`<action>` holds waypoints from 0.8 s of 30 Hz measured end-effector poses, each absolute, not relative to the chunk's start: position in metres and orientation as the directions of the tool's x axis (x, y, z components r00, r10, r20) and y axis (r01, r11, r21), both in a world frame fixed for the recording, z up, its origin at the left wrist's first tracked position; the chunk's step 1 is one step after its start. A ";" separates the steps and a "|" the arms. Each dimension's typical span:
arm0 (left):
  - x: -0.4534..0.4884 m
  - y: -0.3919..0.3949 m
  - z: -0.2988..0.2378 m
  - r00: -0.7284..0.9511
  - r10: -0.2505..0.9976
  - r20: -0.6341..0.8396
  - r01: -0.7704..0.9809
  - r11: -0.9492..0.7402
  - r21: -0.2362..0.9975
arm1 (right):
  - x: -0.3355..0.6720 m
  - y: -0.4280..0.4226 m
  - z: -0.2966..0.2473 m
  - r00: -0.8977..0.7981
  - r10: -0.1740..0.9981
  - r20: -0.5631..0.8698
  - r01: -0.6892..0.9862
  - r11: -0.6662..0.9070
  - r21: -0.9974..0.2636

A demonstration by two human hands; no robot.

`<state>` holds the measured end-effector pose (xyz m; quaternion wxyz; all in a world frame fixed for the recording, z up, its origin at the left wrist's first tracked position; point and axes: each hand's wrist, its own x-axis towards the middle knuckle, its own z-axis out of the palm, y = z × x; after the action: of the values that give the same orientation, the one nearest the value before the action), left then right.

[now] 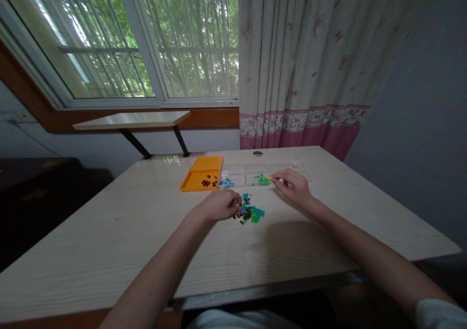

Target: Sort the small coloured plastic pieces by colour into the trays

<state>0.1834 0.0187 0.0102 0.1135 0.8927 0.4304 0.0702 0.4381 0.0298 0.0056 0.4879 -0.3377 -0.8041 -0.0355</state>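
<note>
A small pile of mixed blue, green and dark red pieces (pixel 250 214) lies on the pale wooden table (pixel 146 241). My left hand (pixel 219 205) rests beside the pile's left edge, fingers curled, fingertips touching the pieces. My right hand (pixel 294 186) is further back and to the right, pinching a tiny yellow piece (pixel 270 177) at the edge of a clear compartment box (pixel 251 169). The box holds green pieces (pixel 261 180) in one compartment and blue pieces (pixel 226 183) in another. An orange lid (pixel 202 174) left of the box holds several dark red pieces.
A small dark round object (pixel 258 153) sits at the table's far edge. Behind the table are a window, a narrow shelf (pixel 131 120) on brackets and a flowered curtain (pixel 314 61). A dark cabinet (pixel 36 192) stands at the left.
</note>
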 end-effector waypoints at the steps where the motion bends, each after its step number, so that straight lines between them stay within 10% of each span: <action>1: 0.183 0.019 0.010 0.617 0.786 0.027 0.754 -0.601 0.264 | 0.438 0.030 0.005 -0.296 0.505 0.811 0.575 0.772 -0.270; 24: 0.180 0.018 0.016 0.622 0.783 -0.021 0.746 -0.585 0.317 | 0.455 0.041 0.013 -0.432 0.501 0.750 0.643 0.754 -0.133</action>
<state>0.1802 0.0176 0.0156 0.1494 0.8881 0.4304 0.0606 0.4546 0.0406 0.0130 0.4104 -0.3400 -0.8417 -0.0865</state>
